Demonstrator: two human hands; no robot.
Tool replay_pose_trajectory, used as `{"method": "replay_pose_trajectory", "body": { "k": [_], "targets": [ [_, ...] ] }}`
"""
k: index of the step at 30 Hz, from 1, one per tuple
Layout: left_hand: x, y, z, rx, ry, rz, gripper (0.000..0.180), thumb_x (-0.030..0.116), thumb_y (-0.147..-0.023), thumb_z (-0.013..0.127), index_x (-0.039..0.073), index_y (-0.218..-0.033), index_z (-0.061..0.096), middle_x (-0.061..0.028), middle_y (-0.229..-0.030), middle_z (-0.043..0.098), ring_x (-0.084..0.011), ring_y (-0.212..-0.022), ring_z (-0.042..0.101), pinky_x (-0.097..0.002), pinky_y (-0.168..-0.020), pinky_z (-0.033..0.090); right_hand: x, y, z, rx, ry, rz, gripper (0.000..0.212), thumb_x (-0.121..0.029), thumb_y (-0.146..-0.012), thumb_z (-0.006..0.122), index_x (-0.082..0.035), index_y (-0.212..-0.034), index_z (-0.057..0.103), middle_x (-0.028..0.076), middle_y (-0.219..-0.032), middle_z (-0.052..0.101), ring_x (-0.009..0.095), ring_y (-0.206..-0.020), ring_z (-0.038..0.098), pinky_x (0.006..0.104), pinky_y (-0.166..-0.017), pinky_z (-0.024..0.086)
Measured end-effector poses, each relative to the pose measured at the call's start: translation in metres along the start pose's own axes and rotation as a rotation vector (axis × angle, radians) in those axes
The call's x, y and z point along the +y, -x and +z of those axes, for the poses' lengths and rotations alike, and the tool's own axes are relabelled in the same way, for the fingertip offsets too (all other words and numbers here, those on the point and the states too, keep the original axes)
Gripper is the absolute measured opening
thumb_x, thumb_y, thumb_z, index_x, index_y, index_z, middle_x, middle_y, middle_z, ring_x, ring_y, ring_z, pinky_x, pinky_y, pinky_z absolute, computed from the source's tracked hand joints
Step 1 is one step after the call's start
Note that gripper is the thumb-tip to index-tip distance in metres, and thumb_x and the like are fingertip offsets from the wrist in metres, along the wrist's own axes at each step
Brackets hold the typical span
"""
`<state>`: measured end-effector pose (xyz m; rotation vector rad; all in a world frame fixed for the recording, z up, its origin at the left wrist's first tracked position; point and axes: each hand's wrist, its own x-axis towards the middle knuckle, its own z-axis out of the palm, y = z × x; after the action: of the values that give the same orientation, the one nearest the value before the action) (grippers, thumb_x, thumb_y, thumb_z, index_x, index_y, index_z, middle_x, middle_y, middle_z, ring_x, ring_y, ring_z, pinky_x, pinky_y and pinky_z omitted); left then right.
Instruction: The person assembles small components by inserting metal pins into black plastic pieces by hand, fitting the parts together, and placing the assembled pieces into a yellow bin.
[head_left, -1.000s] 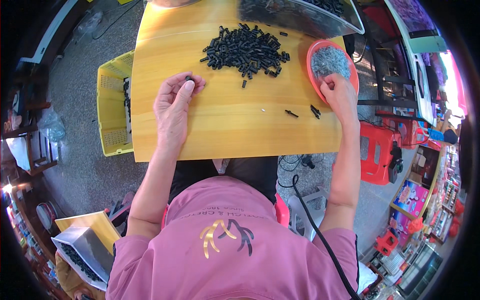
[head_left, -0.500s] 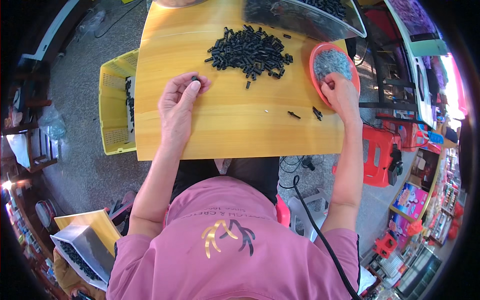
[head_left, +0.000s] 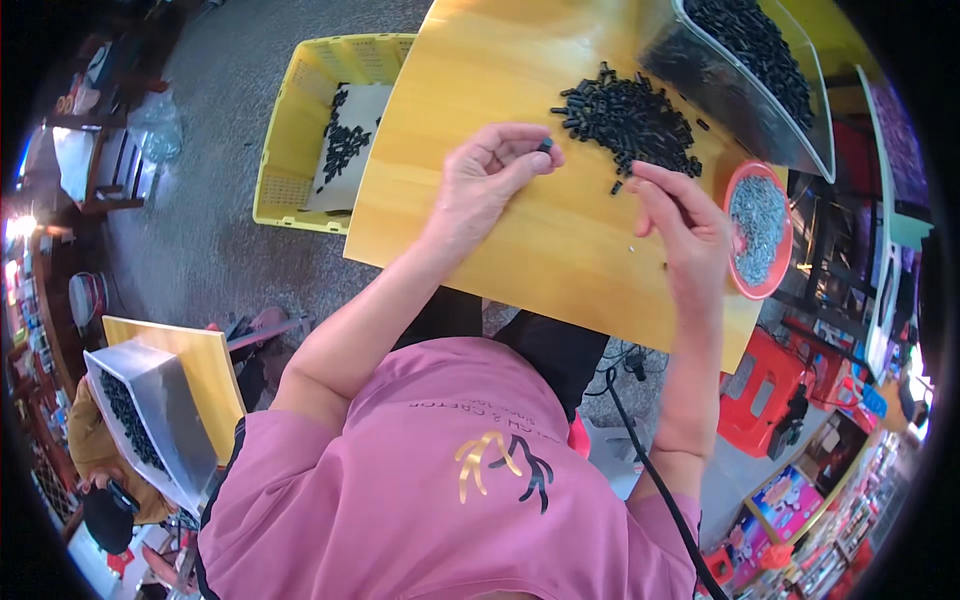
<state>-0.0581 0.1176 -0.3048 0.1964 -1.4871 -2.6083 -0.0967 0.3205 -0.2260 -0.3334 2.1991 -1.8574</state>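
Between the thumb and fingers of my left hand (head_left: 485,190) is a small black plastic piece (head_left: 545,146), held over the wooden table (head_left: 480,235). My right hand (head_left: 688,225) hovers at the near edge of a heap of similar black pieces (head_left: 625,115), its thumb and fingers drawn together. Whatever those fingertips hold, if anything, is too small to make out. To the right of that hand stands an orange-red bowl (head_left: 738,185) of small grey metal parts (head_left: 758,222). One tiny light bit (head_left: 631,249) lies on the tabletop.
A clear bin (head_left: 720,95) of black pieces stands at the table's far right. Left of the table, a yellow crate (head_left: 280,180) holds scattered black pieces. Another person (head_left: 115,500) is at lower left, beside a grey bin (head_left: 180,410). A black cable (head_left: 650,470) runs past my right side.
My right hand has left the bowl and moved left toward the heap and my left hand. The left hand keeps its black piece. The whole view has turned.
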Motion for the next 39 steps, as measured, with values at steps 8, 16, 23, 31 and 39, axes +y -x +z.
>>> {"method": "replay_pose_trajectory", "body": {
  "k": [8, 16, 23, 31, 39],
  "targets": [
    [0.005, 0.003, 0.002, -0.035, -0.166, -0.056, 0.02, -0.001, -0.088, 0.064, -0.001, -0.107, 0.059, -0.0089, -0.099, 0.068, -0.0141, -0.096, 0.065, -0.0256, -0.087, 0.052, 0.011, -0.023, 0.043, -0.024, -0.031, 0.058, 0.016, -0.011, -0.09, 0.066, 0.001, -0.101, 0.068, 0.002, -0.086, 0.067, 0.004, -0.064, 0.053, 0.0176, -0.057, 0.041],
    [0.003, 0.004, 0.004, -0.049, -0.172, -0.028, 0.017, 0.001, -0.088, 0.066, 0.001, -0.104, 0.062, -0.0023, -0.094, 0.065, -0.0079, -0.089, 0.062, -0.022, -0.08, 0.05, 0.02, -0.019, 0.043, 0.012, -0.121, 0.046, 0.017, -0.011, -0.091, 0.064, 0.0, -0.103, 0.066, 0.003, -0.088, 0.068, 0.004, -0.064, 0.052, 0.0166, -0.058, 0.04],
    [0.0, 0.005, 0.002, -0.077, -0.389, 0.023, 0.019, 0.002, -0.087, 0.067, 0.002, -0.106, 0.063, 0.0007, -0.092, 0.063, -0.0043, -0.086, 0.058, -0.02, -0.075, 0.048, 0.028, -0.01, 0.048, 0.042, -0.082, -0.064, 0.019, -0.011, -0.093, 0.061, 0.002, -0.107, 0.062, 0.007, -0.094, 0.068, 0.008, -0.07, 0.058, 0.0198, -0.065, 0.048],
    [0.001, 0.004, -0.001, -0.104, -0.46, 0.168, 0.018, 0.002, -0.086, 0.068, 0.002, -0.103, 0.064, -0.0017, -0.097, 0.063, -0.008, -0.091, 0.059, -0.0232, -0.078, 0.049, 0.029, -0.004, 0.046, 0.039, -0.182, 0.031, 0.018, -0.011, -0.094, 0.059, 0.001, -0.106, 0.061, 0.009, -0.096, 0.068, 0.009, -0.073, 0.06, 0.0228, -0.068, 0.05],
    [0.042, -0.022, -0.021, 0.182, -0.176, 0.219, 0.021, 0.01, -0.091, 0.062, -0.002, -0.108, 0.057, -0.0128, -0.125, 0.059, -0.0152, -0.112, 0.056, -0.0288, -0.1, 0.042, 0.026, 0.0, 0.037, 0.058, -0.199, 0.063, 0.017, -0.012, -0.094, 0.06, 0.0, -0.105, 0.062, 0.008, -0.095, 0.067, 0.009, -0.073, 0.058, 0.0225, -0.068, 0.049]
  ]
}}
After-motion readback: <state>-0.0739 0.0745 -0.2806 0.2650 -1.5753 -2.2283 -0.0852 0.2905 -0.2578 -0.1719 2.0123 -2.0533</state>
